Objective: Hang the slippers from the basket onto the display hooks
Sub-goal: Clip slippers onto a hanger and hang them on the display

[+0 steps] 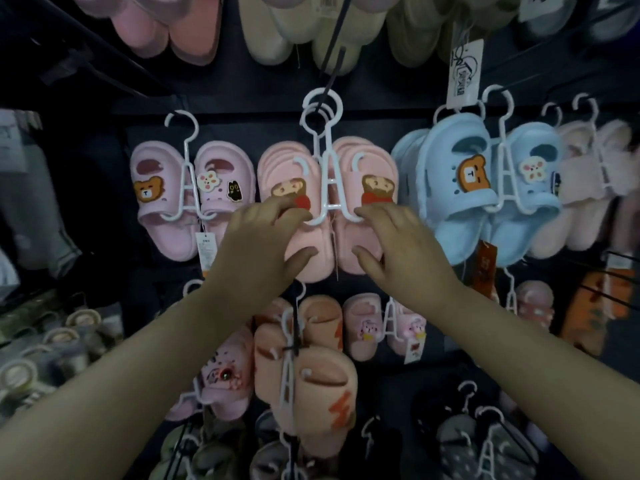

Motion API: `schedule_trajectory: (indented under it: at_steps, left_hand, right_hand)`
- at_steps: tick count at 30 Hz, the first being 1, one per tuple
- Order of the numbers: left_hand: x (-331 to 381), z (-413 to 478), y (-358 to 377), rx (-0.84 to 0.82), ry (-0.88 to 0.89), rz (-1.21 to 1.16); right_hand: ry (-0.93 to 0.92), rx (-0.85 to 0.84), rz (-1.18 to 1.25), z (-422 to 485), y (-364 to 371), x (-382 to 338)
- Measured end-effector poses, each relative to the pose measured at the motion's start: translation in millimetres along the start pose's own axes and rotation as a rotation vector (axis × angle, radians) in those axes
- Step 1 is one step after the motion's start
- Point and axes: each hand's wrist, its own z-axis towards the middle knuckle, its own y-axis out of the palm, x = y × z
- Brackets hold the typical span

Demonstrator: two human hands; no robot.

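Nearest, bare forearms raised. Left hand and right hand each grasping one shoe of peach-pink foam slippers, fingers over strap, thumb under sole. Hung by white plastic hanger on black metal display hook, above both hands. Crowded just beside left hand by lilac bear-charm slippers, beside right hand by light-blue bear-charm slippers; little room at either edge.

1. The scene is dim, and the wall beyond both hands is nearly black.
2. Soft, even light falls on the pink slippers between the left hand and the right hand.
3. Well above the hands and far to the left of the left hand, shapes bend and smear.
4. The forearms below the hands look soft.
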Motion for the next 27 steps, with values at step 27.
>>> schedule_trajectory:
  at_steps: [27]
  left_hand:
    - [241.1,-214.3,-126.8,-0.299,-0.005,-0.596]
  right_hand:
    - [0.373,-0.443,0.022,-283.3,-224.3,-138.1]
